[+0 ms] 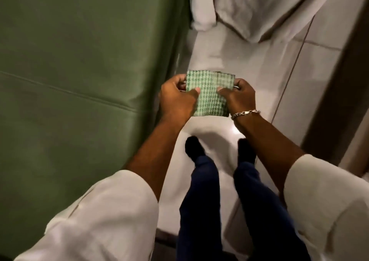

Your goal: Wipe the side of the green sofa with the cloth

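Cloth [209, 93], green-checked and folded into a small pad, is held in mid-air above the pale floor [249, 61], pinched at its two side edges: the left hand [176, 99] grasps one edge, the right hand [238, 96] the other, thumbs pressed on top. A bracelet [245, 113] is worn at the right wrist. Green sofa [79, 61] stands just to the left of the left grip, apart from the cloth; no wiping contact is made yet. White fabric [259, 7] hangs beyond the grips. If the fold is released unevenly, the pad may open and only a loose corner would drag across the sofa's side.
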`<state>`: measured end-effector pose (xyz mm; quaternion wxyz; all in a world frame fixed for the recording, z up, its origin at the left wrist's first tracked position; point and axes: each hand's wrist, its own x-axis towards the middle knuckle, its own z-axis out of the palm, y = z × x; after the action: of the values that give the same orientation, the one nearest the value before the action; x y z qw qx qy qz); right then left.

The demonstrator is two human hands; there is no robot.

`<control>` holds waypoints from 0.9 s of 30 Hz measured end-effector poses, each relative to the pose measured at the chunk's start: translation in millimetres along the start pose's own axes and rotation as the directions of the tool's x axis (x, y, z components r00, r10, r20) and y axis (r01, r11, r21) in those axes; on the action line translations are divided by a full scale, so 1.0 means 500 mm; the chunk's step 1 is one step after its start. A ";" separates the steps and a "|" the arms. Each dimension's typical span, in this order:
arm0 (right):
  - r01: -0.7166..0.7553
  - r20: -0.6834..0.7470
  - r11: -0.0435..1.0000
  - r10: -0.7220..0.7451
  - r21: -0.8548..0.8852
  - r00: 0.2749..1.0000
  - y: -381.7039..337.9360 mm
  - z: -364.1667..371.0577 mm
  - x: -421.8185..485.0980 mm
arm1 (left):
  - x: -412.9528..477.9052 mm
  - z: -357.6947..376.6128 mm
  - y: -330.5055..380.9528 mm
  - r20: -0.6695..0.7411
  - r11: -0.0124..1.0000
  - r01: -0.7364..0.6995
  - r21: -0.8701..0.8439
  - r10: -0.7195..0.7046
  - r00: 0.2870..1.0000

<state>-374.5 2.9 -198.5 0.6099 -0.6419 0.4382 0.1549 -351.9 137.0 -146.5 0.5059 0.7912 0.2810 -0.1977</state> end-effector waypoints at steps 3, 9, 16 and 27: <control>-0.072 0.135 0.996 0.080 -0.061 0.988 0.169 0.045 0.009 | -0.010 0.036 -0.145 -0.071 0.993 0.009 0.117 0.000 0.998; -0.343 0.393 0.922 0.253 0.180 0.884 0.374 0.116 -0.001 | -0.002 0.059 -0.328 -0.077 0.935 -0.026 0.353 0.057 0.995; -0.637 0.590 0.460 0.263 0.618 0.763 0.384 0.284 0.012 | 0.031 -0.010 -0.358 0.086 0.720 -0.230 0.655 0.230 0.969; 0.052 0.302 0.962 -0.135 0.267 0.944 0.424 0.428 -0.052 | -0.003 -0.085 -0.212 0.466 -0.055 -0.482 0.875 0.373 0.803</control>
<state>-476.8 236.5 -361.1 0.7565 -0.5449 0.3196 0.1691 -420.2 210.5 -201.0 -0.0988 0.9541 -0.2043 -0.1955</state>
